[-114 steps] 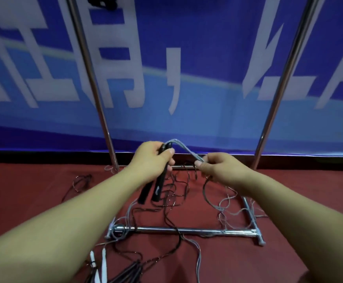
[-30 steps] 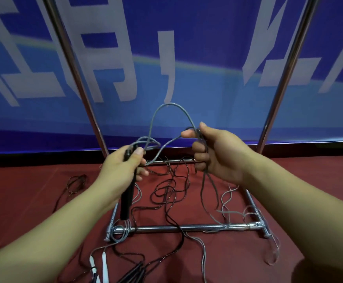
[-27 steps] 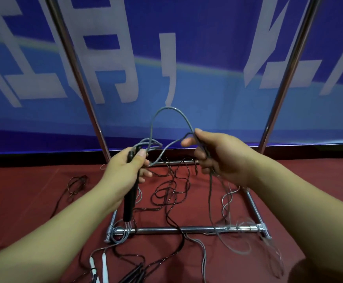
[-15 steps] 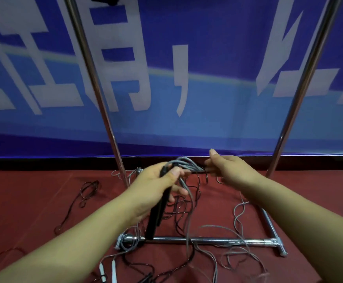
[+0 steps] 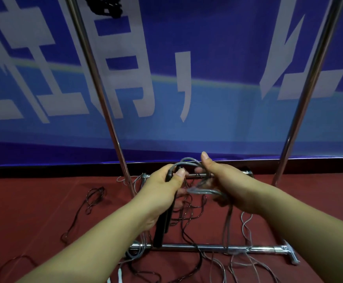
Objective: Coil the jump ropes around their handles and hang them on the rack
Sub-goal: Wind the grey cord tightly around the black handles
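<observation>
Grey rope [image 5: 204,190] part-coiled: left hand [image 5: 162,188] grips black handles [image 5: 162,223], right hand [image 5: 227,186] holds loop; hanging on rack [image 5: 301,111] pending.

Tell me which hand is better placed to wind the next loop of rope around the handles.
The right hand: it holds the grey rope beside the handles, while the left hand grips those handles.

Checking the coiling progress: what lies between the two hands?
In the head view, grey rope spans from the left hand, which grips the black handles, to the right hand.
</observation>
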`<state>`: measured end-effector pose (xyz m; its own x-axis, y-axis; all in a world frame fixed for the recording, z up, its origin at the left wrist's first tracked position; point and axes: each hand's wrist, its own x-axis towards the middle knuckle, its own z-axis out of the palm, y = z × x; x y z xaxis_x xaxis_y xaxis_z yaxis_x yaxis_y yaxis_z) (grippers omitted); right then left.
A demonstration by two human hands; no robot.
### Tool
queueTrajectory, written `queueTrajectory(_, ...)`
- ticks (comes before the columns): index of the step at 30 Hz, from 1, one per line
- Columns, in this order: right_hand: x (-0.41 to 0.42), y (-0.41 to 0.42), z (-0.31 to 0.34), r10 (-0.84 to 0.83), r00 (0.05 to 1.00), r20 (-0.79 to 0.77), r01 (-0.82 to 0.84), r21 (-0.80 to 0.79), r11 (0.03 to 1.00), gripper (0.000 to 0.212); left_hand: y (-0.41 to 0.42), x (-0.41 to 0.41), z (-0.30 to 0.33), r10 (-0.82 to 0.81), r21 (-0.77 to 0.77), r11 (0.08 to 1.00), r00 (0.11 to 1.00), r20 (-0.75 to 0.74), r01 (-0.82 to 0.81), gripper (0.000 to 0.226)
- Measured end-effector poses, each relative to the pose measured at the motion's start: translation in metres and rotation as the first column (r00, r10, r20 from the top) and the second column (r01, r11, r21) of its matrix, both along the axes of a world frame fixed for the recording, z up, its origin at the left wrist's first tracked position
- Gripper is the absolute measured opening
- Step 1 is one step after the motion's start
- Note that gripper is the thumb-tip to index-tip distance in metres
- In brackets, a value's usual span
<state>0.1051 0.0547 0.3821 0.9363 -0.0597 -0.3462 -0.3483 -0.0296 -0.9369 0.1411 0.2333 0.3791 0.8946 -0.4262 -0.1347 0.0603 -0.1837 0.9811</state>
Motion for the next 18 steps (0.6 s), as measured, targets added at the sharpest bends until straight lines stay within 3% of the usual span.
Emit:
queueTrajectory(3, -0.001, -0.005, -0.006, 0.057, 0.998, -0.037, -0.064, -0.250, 0.966, 0.088, 0.004, 0.004, 0.004, -0.002, -0.029, 1.000, 0.998, -0.055, 0.000, 0.021)
queueTrajectory(6, 0.001, -0.011, -0.012, -0.006, 0.998, 0.056, 0.033, -0.488, 0.872, 0.091, 0.005, 0.004, 0.002, -0.090, 0.003, 0.996, 0.995, -0.042, 0.090, 0.023)
queueTrajectory(8, 0.002, -0.012, -0.012, 0.003, 0.986, 0.165, 0.072, -0.445, 0.893, 0.081, 0.004, 0.001, 0.001, -0.165, 0.053, 0.985, 0.986, -0.018, 0.166, 0.023)
queueTrajectory(12, 0.000, -0.005, -0.011, 0.137, 0.955, 0.262, -0.097, -0.161, 0.982, 0.063, 0.002, -0.002, -0.002, -0.261, 0.170, 0.953, 0.965, 0.039, 0.251, 0.016)
queueTrajectory(15, -0.005, -0.001, -0.006, 0.151, 0.946, 0.287, -0.075, -0.261, 0.962, 0.033, 0.002, 0.000, -0.005, -0.292, 0.208, 0.938, 0.955, 0.047, 0.276, 0.018)
queueTrajectory(18, -0.004, -0.006, 0.002, 0.034, 0.937, 0.347, 0.085, -0.322, 0.943, 0.028, 0.006, 0.004, -0.008, -0.323, 0.232, 0.921, 0.946, 0.006, 0.313, 0.019)
